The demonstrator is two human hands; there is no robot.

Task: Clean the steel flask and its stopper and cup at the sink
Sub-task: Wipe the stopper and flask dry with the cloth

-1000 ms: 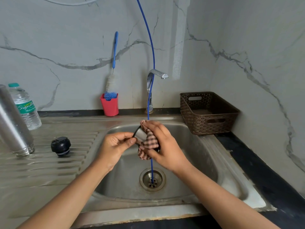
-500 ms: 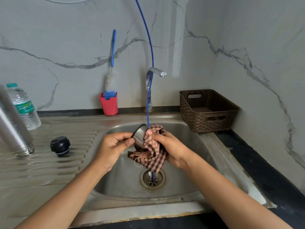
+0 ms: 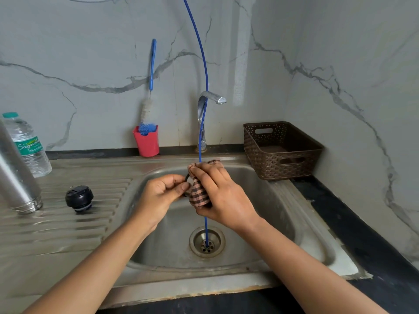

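Checked cloth (image 3: 199,193) wrapped over cup (image 3: 187,177)

My left hand (image 3: 163,193) pinched the cup's rim above the sink (image 3: 283,200) to steady it; my right hand (image 3: 217,193) clamped the cloth round it for wiping. Flask (image 3: 18,177) and stopper (image 3: 79,198) stood on the drainboard (image 3: 68,234).

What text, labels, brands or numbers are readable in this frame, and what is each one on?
"Sign…": white script on the green label of the water bottle; the later letters are unclear.
Small print above and below that word: too small to read.
Steel flask, stopper, red holder, basket: no text visible.
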